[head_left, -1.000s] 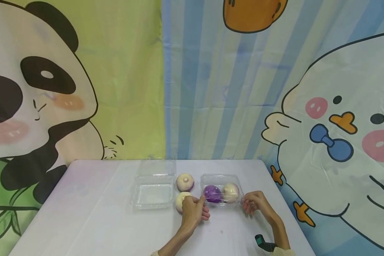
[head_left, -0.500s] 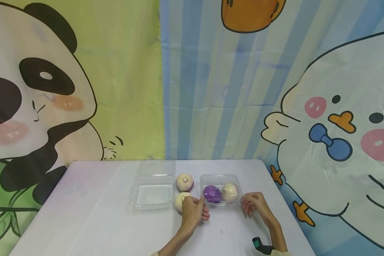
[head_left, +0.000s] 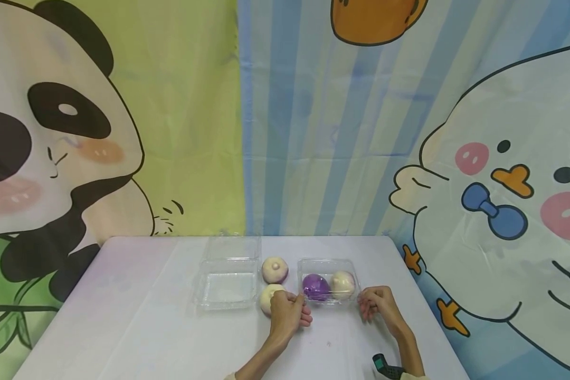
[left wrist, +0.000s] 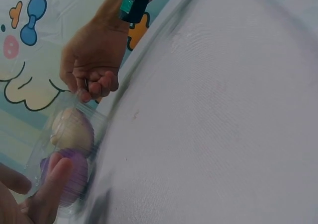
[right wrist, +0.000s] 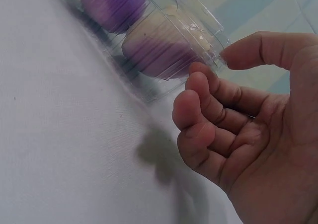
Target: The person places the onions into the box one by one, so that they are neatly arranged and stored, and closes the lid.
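Note:
A clear plastic clamshell box (head_left: 328, 264) lies on the white table with its lid down. Inside are a purple ball-shaped thing (head_left: 316, 287) and a cream one with a purple side (right wrist: 161, 47). My left hand (head_left: 287, 314) pinches the box's near left corner between thumb and forefinger. At the near right corner, the thumb and forefinger of my right hand (head_left: 380, 303) hold the edge, with the other fingers curled loosely. Left of the box are two round cream-and-purple things, one with a nub (head_left: 275, 270), the nearer one (head_left: 269, 298) partly hidden behind my left hand.
A second clear clamshell box (head_left: 230, 287) stands open at the left, its lid (head_left: 233, 248) folded back, nothing seen in it. The white table (head_left: 147, 316) ends at a cartoon-printed curtain (head_left: 309, 132). A black device (head_left: 387, 367) is strapped at my right wrist.
My right forearm has shifted slightly left. Both hands stay at the box corners, and the box and round things look the same; the head view has moved a little.

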Demonstrator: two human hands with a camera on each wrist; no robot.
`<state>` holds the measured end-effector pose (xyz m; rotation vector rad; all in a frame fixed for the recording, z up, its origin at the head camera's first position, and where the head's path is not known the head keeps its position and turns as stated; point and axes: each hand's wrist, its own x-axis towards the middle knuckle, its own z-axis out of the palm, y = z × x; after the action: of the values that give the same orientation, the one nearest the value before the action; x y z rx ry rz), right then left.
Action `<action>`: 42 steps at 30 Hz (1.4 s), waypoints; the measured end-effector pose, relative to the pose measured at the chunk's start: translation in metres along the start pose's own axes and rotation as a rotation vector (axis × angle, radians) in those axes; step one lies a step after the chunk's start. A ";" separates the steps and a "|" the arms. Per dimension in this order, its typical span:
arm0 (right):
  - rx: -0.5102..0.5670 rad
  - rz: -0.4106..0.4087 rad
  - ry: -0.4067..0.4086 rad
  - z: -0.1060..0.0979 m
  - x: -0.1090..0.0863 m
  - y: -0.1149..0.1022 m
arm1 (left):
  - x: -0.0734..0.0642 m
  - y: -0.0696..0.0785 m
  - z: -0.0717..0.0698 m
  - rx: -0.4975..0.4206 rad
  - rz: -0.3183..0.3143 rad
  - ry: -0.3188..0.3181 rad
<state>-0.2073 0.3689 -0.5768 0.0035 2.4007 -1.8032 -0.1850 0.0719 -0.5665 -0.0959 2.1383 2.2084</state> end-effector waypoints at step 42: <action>0.059 0.042 0.004 0.003 -0.010 0.002 | 0.000 0.002 0.001 -0.063 -0.028 -0.017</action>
<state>-0.1967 0.3677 -0.5786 0.0627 2.3316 -1.8563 -0.1855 0.0727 -0.5645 -0.1101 2.0465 2.2527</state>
